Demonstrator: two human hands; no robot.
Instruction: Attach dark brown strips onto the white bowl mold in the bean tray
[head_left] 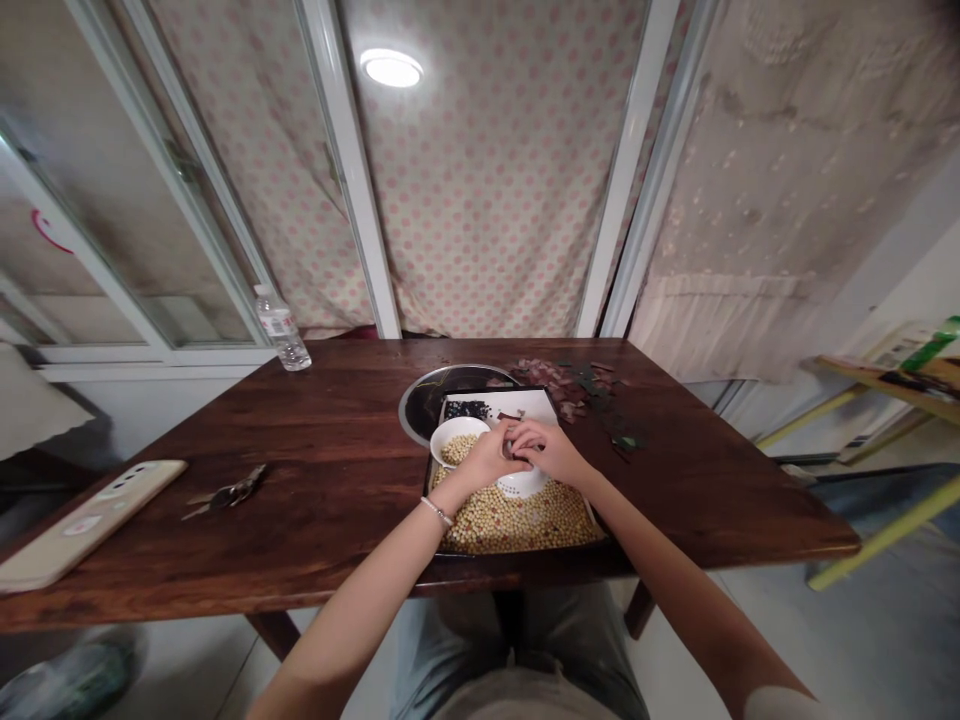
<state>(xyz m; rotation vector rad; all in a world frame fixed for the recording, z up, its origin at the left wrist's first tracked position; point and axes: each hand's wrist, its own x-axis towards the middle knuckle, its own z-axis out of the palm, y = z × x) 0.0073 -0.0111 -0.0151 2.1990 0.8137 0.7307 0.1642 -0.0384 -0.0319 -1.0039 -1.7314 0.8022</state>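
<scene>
My left hand and my right hand meet over a tray, fingertips curled together. Whatever is pinched between them is mostly hidden; only a small dark patch shows there. Right below my fingers is a small white bowl, partly covered by my hands. A second white bowl with yellowish beans inside stands beside my left hand. Many more loose yellowish beans cover the near part of the tray, with a few reddish bits among them. Small black pieces lie in its far left corner.
Behind the tray is a round dark plate with a pale rim. Reddish and green scraps are scattered at the back right of the wooden table. A phone, keys and a water bottle are on the left.
</scene>
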